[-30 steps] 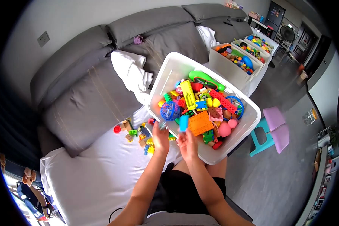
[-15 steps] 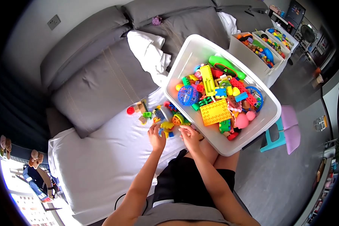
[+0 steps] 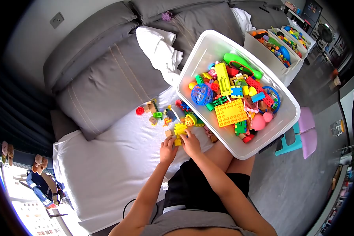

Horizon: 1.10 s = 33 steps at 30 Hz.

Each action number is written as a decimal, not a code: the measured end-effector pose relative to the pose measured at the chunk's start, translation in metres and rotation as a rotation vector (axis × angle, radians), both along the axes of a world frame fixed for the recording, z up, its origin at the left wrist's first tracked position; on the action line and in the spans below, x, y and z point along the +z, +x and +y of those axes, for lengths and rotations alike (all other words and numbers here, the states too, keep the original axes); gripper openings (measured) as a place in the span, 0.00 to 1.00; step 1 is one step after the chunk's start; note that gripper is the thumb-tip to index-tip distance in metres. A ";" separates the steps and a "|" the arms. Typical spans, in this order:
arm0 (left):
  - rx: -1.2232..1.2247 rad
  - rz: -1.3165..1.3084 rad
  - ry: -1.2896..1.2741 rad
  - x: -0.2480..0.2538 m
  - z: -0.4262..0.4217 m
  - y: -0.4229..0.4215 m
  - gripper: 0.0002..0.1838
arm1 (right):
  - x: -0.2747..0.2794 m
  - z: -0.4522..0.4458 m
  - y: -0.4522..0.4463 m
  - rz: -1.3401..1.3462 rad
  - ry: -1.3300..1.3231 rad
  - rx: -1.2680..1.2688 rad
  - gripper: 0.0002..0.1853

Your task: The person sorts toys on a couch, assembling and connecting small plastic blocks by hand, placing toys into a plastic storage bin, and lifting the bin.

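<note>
My left hand [image 3: 168, 152] is closed at the lower end of a small yellow building block [image 3: 177, 142]. From the other side, the fingers of my right hand [image 3: 191, 144] close on the larger studded yellow block [image 3: 180, 128] just above it. Whether the two yellow pieces are joined is hard to see. Beside them on the white cover lie a wooden block [image 3: 168, 133], a round yellow toy [image 3: 190, 120], a green piece [image 3: 157, 115] and a red round piece [image 3: 139, 111]. My fingertips partly hide the small block.
A large white plastic bin [image 3: 240, 151] full of mixed toys stands at my right, over my leg. Several toy-filled boxes [image 3: 259, 55] are at the far right. Behind are the grey sofa [image 3: 106, 74] and a crumpled white cloth [image 3: 157, 47]. A purple-and-teal stool [image 3: 307, 139] stands on the floor.
Both hands have moved slightly down and closed around yellow blocks, which now lie between them. The blue pieces near my fingers are no longer visible. The view has shifted slightly.
</note>
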State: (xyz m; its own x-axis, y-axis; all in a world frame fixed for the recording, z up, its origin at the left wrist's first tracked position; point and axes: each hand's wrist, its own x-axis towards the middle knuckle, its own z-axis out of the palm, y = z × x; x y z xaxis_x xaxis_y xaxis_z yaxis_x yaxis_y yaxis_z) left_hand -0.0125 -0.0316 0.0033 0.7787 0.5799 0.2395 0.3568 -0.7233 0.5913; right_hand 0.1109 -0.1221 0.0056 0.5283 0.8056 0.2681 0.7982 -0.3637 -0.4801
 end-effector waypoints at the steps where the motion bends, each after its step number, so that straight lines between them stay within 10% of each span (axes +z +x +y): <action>1: 0.030 -0.044 -0.036 -0.002 0.001 -0.002 0.27 | -0.002 -0.001 0.001 0.012 0.052 -0.020 0.22; 10: 0.356 -0.290 -0.850 -0.026 0.016 -0.021 0.30 | -0.014 0.003 0.005 0.166 0.038 -0.241 0.16; 18: 0.793 -0.802 -0.878 -0.004 -0.001 0.003 0.30 | -0.006 -0.013 0.007 0.592 0.431 -0.270 0.18; 22: 0.667 -0.935 -1.173 0.050 -0.013 0.089 0.26 | 0.061 -0.023 0.038 0.700 0.648 -0.289 0.20; 26: -0.070 -0.997 -1.396 0.164 -0.051 0.158 0.37 | 0.132 -0.023 0.079 0.650 1.051 -0.400 0.34; 33: 0.159 -0.785 -0.871 0.061 -0.042 0.128 0.10 | 0.094 -0.031 0.060 0.566 0.870 -0.307 0.19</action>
State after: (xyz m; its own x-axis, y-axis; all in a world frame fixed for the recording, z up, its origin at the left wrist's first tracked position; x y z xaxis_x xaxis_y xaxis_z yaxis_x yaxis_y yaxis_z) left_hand 0.1157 -0.0736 0.0641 0.4985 0.8615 0.0966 -0.2745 0.0511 0.9602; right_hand 0.1711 -0.1527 0.0992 0.9019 0.2693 0.3379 0.3125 0.1334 -0.9405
